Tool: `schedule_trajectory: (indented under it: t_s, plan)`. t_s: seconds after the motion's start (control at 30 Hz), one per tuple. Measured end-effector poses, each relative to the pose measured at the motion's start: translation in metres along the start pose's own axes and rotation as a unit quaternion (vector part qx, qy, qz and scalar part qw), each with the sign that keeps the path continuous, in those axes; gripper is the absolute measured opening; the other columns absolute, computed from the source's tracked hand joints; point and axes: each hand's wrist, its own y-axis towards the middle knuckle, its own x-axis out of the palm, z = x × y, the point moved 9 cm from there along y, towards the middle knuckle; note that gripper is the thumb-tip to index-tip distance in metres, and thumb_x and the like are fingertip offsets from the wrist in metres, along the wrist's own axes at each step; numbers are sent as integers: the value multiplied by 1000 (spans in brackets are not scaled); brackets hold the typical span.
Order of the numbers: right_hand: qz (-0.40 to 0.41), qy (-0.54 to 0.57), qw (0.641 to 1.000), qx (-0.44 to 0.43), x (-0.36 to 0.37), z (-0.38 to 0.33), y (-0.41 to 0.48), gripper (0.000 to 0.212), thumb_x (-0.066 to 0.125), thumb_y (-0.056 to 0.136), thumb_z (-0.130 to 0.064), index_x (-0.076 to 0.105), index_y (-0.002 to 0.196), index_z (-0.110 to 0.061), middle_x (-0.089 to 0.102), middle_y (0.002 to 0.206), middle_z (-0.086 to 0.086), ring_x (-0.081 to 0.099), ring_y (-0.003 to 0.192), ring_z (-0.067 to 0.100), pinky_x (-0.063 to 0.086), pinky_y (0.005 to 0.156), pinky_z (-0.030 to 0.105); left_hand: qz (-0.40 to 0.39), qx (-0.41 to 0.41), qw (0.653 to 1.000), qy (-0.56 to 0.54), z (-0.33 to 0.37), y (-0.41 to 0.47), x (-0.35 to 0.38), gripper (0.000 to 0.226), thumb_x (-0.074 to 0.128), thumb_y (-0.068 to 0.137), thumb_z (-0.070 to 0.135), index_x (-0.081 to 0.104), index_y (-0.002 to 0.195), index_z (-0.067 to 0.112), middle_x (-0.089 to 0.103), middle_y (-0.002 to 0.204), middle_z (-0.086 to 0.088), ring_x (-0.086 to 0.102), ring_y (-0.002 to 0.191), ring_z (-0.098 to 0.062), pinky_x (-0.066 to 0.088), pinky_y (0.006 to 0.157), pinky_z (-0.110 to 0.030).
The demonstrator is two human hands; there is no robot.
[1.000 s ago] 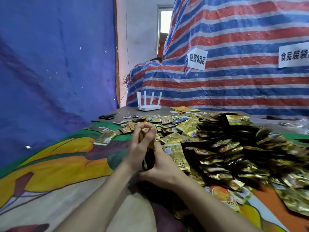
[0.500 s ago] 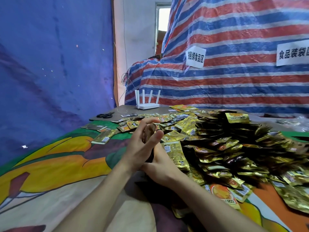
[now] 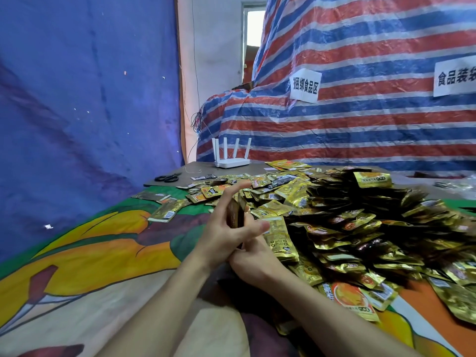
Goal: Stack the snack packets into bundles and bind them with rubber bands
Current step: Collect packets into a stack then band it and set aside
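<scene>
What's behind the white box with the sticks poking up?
Behind the router hangs a big red, white and blue striped sheet. Thin wires dangle by the sheet's left edge. Whatever the sheet covers is hidden, so I can't tell what's underneath.

Gold packets [image 3: 334,215], red-blue striped tarp [image 3: 360,124], white router [image 3: 231,162]

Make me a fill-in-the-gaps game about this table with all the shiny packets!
1. The white router has ____ antennas.
2. The scissors are ____ in colour.
3. The left hand and right hand hold a small stack of packets to the ____ of the big heap.

Missing words: four; black; left
</scene>
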Motion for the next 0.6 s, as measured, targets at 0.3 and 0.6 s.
schedule_trajectory:
  t_s: [0.3,0.6]
  plan:
    - [-30,39,999,22,3,6,7,63,67,78,2,39,134,-4,59,125,12,61,120,18,53,99,32,75,-43,996,-24,-23,2,-6,53,66,84,13,53,131,33,57,92,-2,58,84,-12,50,81,-25]
    - [-84,45,991,94,-3,-8,0,60,65,74,24,50,124,-5,68,96,-3,67,81,4,54,64,17,177,-44,983,-34,-38,1,-31,81,49,70,-16,55,122,46,63,101,11,60,78,-14,54,69,-29]
